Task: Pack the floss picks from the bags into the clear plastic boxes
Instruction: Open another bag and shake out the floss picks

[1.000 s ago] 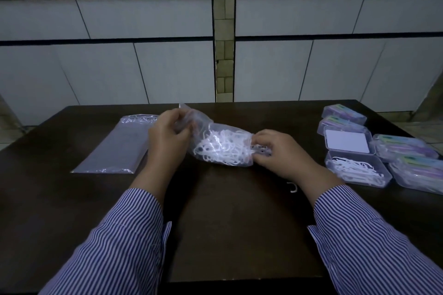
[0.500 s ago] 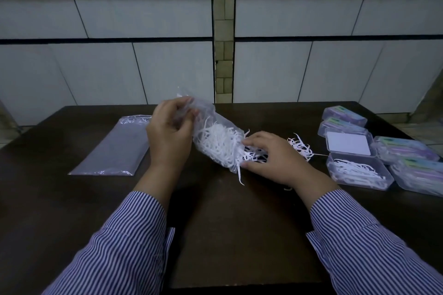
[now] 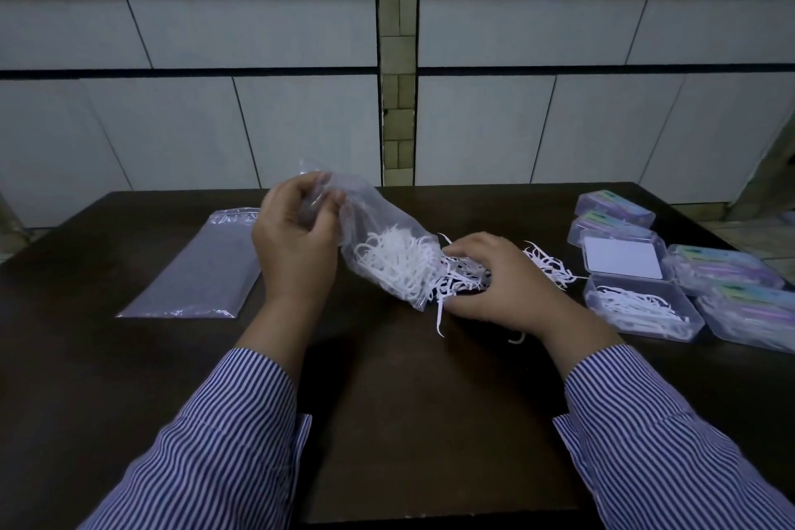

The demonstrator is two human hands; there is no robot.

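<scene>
The left hand [image 3: 297,245] pinches the bag [image 3: 378,228]; the right hand [image 3: 494,275] curls around spilling floss picks [image 3: 400,262]. Box labels [image 3: 619,202] are unreadable.

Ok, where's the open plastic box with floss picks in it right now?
In the head view the open box sits on the dark table at the right, just right of the right hand, between its white-lined lid and the closed boxes.

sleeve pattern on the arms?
Thin blue-and-white vertical stripes on both long shirt sleeves; shows best in the head view, the only one.
</scene>
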